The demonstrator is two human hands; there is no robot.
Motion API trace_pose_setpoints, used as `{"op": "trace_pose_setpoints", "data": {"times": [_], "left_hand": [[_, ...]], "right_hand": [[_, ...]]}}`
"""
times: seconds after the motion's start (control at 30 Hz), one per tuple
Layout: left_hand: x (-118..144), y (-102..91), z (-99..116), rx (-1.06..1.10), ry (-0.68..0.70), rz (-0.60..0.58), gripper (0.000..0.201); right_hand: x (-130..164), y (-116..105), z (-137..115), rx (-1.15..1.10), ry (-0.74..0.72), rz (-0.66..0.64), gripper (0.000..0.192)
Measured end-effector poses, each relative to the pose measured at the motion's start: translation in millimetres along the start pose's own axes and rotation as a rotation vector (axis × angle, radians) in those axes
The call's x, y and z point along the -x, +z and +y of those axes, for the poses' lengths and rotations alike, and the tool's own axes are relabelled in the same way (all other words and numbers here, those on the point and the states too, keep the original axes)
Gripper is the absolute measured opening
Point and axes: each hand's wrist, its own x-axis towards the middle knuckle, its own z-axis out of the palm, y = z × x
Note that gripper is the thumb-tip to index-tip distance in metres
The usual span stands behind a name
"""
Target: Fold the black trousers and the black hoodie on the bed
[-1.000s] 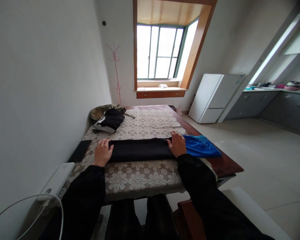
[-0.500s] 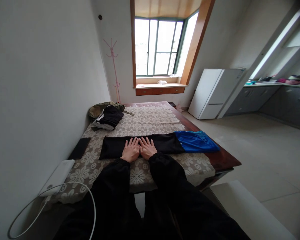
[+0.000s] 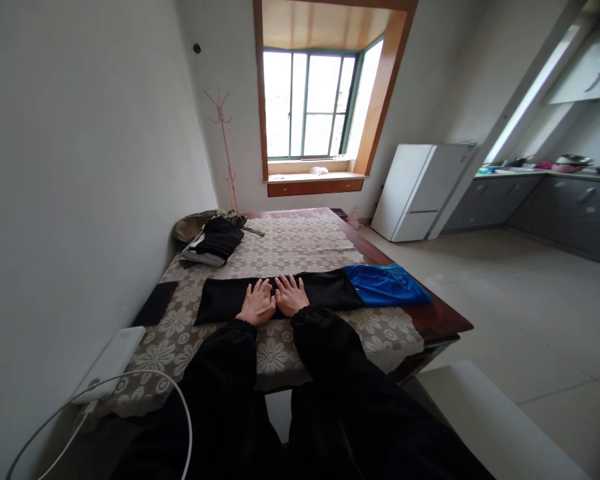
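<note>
A long folded garment, black with a bright blue end [image 3: 387, 285], lies flat across the table. My left hand [image 3: 257, 303] rests palm down on its black part [image 3: 325, 288], fingers spread and slightly bent. Right beside it, my right hand [image 3: 291, 295] lies on the same black fabric with fingers stretched out. Neither hand grips the cloth. Beneath the garment is a lace tablecloth [image 3: 273, 357] with a flower pattern.
A pile of folded dark clothes [image 3: 215, 240] sits at the table's far left. By the wall are a dark flat object [image 3: 156, 303] and a white power bank [image 3: 111, 363] with a white cable [image 3: 183, 407]. Beyond stand a pink coat rack [image 3: 225, 140] and a white fridge [image 3: 415, 187].
The camera view has tilted up slightly. My left hand has shifted a little and its fingers are more bent; my right hand stays on the black fabric.
</note>
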Motion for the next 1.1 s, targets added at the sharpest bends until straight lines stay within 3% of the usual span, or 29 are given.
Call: {"op": "trace_pose_setpoints", "data": {"times": [0.13, 0.43, 0.67, 0.87, 1.1], "left_hand": [[-1, 1.3, -2, 0.040, -0.012, 0.038, 0.060], [-5, 1.4, -3, 0.045, -0.040, 0.006, 0.063], [-4, -2.2, -13, 0.053, -0.041, 0.010, 0.066], [2, -7.7, -39, 0.047, -0.111, 0.029, 0.067], [11, -16.3, -78, 0.051, -0.208, 0.074, 0.066]], "right_hand": [[-4, 3, 4, -0.021, 0.010, -0.068, 0.062], [-5, 4, 7, -0.032, -0.011, -0.062, 0.062], [-6, -1, 24, -0.024, 0.007, -0.073, 0.062], [-6, -5, 48, 0.022, 0.087, -0.077, 0.064], [3, -18, 105, 0.105, 0.240, -0.068, 0.066]]}}
